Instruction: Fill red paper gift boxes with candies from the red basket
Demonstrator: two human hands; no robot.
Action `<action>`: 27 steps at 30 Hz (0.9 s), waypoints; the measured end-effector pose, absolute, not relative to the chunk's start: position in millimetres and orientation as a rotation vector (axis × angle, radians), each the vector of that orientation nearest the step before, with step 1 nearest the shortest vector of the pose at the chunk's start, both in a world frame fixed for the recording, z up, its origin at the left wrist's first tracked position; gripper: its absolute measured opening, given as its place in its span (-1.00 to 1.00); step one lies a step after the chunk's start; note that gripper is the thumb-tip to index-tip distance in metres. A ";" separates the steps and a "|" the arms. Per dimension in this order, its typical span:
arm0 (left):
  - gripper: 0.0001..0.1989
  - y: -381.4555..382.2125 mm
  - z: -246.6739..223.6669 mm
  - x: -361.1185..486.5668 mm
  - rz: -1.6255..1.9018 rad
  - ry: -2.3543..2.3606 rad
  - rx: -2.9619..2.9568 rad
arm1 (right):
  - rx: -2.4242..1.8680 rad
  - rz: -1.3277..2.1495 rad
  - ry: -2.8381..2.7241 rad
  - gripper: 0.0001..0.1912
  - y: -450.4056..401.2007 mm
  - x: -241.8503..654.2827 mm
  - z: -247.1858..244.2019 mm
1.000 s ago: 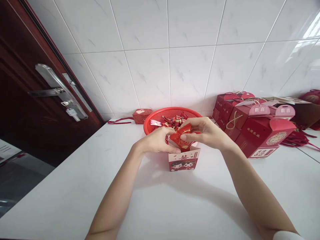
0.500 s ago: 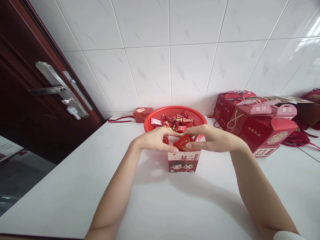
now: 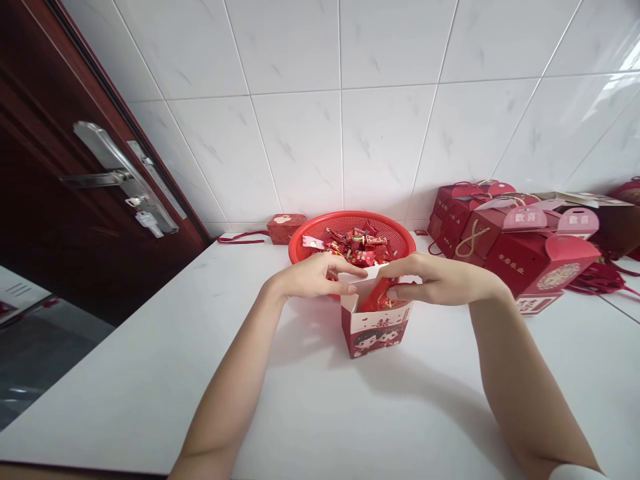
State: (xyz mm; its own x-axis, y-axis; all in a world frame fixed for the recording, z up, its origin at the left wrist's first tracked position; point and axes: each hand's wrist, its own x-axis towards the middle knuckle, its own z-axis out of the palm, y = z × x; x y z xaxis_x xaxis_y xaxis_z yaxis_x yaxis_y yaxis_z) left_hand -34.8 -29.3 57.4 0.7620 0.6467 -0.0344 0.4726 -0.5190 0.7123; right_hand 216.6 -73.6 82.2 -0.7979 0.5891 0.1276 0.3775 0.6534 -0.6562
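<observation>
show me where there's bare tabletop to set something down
The tabletop is bare between the left forearm and the table's left edge, and between both forearms in front of the open box. It is crowded around the red basket and among the gift boxes.

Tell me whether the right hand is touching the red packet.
Touching. The head view shows the right hand's thumb lying against the red packet, with no gap between them, at the mouth of the open box.

glossy plast. basket (image 3: 297,248), smooth cardbd box (image 3: 379,339)
</observation>
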 end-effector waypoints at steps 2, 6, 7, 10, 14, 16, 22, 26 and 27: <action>-0.55 -28.9 57.6 -33.7 0.298 0.817 2.212 | -0.850 0.851 -2.576 -0.81 -74.3 211.7 79.3; -0.62 -30.3 59.7 -31.7 0.290 0.784 2.185 | -1.055 0.835 -2.576 -0.76 -76.3 202.4 75.6; -0.63 -30.9 60.3 -31.5 0.288 0.789 2.180 | -1.063 0.834 -2.569 -0.76 -76.8 201.9 75.8; -0.61 -31.7 60.8 -32.0 0.300 0.829 2.175 | -0.999 0.752 -2.539 -0.82 -78.2 204.6 78.3; -0.56 -30.4 58.8 -33.6 0.309 0.858 2.161 | -0.954 0.646 -2.496 -0.78 -79.7 207.5 80.3; -0.55 -29.2 57.7 -34.3 0.290 0.834 2.167 | -0.933 0.698 -2.551 -0.74 -79.9 204.8 79.2; -0.48 -27.9 56.2 -34.9 0.290 0.850 2.231 | -0.999 0.890 -2.787 -0.58 -82.3 192.3 79.0; -0.52 -29.5 56.6 -34.2 0.304 0.856 2.246 | -0.969 0.879 -2.733 -0.48 -85.7 190.1 80.1; -0.52 -29.8 56.5 -33.9 0.305 0.854 2.251 | -0.976 0.867 -2.720 -0.46 -86.0 188.8 78.2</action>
